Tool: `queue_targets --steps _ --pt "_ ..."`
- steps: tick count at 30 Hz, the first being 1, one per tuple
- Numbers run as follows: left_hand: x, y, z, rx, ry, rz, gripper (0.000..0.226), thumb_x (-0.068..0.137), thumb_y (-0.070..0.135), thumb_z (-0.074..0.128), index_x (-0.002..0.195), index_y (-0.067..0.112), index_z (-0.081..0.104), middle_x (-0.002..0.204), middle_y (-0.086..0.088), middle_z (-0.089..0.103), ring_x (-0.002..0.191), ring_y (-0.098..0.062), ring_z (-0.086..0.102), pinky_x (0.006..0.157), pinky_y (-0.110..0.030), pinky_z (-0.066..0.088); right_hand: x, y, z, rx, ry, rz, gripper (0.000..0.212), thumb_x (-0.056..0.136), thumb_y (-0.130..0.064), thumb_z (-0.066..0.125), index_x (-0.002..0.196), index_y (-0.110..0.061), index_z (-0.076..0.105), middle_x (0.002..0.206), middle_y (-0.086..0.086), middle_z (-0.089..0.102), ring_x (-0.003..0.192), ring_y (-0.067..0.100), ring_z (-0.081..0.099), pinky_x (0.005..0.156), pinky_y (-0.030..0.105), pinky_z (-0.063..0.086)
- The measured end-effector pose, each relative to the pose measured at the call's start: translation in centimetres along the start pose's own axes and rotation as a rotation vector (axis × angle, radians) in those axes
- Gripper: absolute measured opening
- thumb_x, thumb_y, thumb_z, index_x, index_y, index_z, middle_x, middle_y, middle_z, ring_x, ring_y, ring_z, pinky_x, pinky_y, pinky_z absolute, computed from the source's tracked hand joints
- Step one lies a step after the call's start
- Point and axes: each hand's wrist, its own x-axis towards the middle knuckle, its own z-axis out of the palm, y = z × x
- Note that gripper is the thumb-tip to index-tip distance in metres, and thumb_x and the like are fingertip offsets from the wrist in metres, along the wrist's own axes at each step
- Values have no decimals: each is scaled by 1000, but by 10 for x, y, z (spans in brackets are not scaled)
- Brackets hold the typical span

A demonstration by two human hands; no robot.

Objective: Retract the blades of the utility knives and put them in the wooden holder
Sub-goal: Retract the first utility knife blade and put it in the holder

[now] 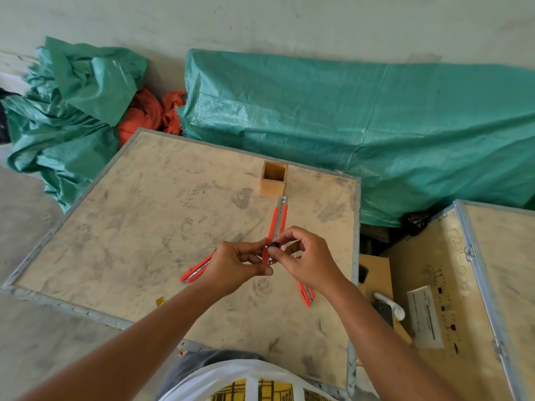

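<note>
Both hands hold one orange utility knife above the plywood crate top, its tip pointing away toward the square wooden holder. My left hand grips the knife's near end. Fingers of my right hand pinch its black slider knob. A second orange knife lies on the crate under my left hand, a grey blade tip showing beyond the hand. A third orange knife lies partly hidden under my right wrist. The holder looks empty.
Green tarpaulin covers bulky items behind the crate, with orange cloth beside it. A second wooden crate with a white label stands at the right. A gap with a white handle lies between the crates.
</note>
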Motion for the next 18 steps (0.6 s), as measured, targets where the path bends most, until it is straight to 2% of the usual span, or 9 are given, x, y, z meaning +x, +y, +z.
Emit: queue_targets --steps 3,5,8,11,13,15,18 --pt "7 0 0 -6 -3 -6 58 63 4 91 115 22 74 88 2 81 78 -6 74 88 -30 56 3 1 -2 -1 -15 -27 23 86 -23 81 108 -24 75 105 -10 73 82 10 71 73 17 57" --pt "13 0 1 13 -10 -4 58 62 6 91 115 21 74 88 3 81 78 -6 73 84 -25 56 7 4 -2 -10 23 -12 18 84 -24 82 99 -19 75 98 -11 73 81 7 71 70 15 55" --pt "26 1 2 37 -20 4 57 62 4 91 115 20 75 88 3 81 75 -4 72 75 -16 54 16 8 0 -9 84 31 22 83 -31 82 90 -15 69 88 -10 72 80 2 70 65 10 53" --pt "45 2 -1 34 -32 -5 60 62 -1 90 118 14 73 92 0 81 75 -5 73 74 -17 55 38 13 -3 77 105 79 17 90 -36 75 97 -21 71 95 -7 75 85 6 73 72 21 62" --pt "62 3 -3 57 -46 -15 61 63 0 90 120 14 72 92 1 81 76 -5 73 76 -19 55 61 18 -10 142 133 122 15 93 -25 72 108 -21 73 106 0 75 91 13 76 72 33 67" --pt "84 6 -5 94 -53 -4 61 65 2 89 121 17 71 95 2 80 79 -8 75 79 -22 56 87 22 -16 143 153 144 19 94 -13 71 112 -17 74 111 4 74 92 15 76 72 35 67" --pt "126 13 -9 141 -32 39 63 67 4 88 125 19 69 102 2 78 83 -11 76 85 -29 59 133 25 -25 109 186 133 22 92 -6 72 113 -13 74 112 8 74 94 18 76 71 35 67"
